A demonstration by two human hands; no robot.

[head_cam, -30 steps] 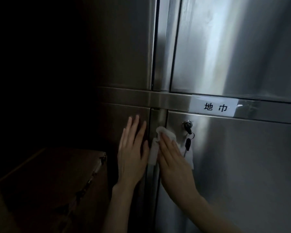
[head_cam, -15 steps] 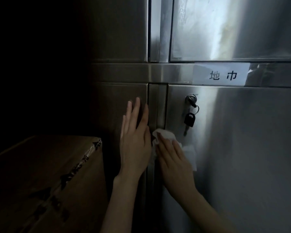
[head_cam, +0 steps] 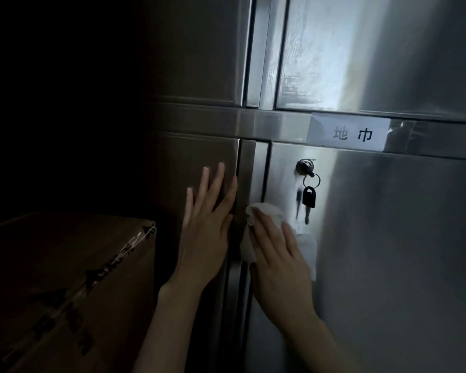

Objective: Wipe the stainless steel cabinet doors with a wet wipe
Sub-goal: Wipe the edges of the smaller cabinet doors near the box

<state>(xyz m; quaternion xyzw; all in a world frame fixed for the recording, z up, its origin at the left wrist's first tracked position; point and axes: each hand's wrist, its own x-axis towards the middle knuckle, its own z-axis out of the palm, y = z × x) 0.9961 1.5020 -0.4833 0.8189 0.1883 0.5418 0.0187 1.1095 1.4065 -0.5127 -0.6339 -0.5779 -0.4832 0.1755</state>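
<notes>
A stainless steel cabinet fills the view. Its lower right door (head_cam: 388,251) carries a lock with a black key (head_cam: 309,196) hanging from it. My right hand (head_cam: 277,254) lies flat on the left edge of that door and presses a white wet wipe (head_cam: 267,211) against the steel, just left of and below the key. My left hand (head_cam: 207,227) rests flat with fingers spread on the dark lower left door (head_cam: 194,157), holding nothing. A narrow upright strip of the frame (head_cam: 249,168) runs between the two hands.
A white label (head_cam: 347,134) with two black characters is taped on the horizontal bar above the lower right door. The upper right door (head_cam: 374,49) shows streaks. A taped cardboard box (head_cam: 65,278) stands close at the lower left. The far left is in darkness.
The wipe under my right hand has slid down from beside the lock to below the key. My left hand has stayed flat on the left door. The view has shifted.
</notes>
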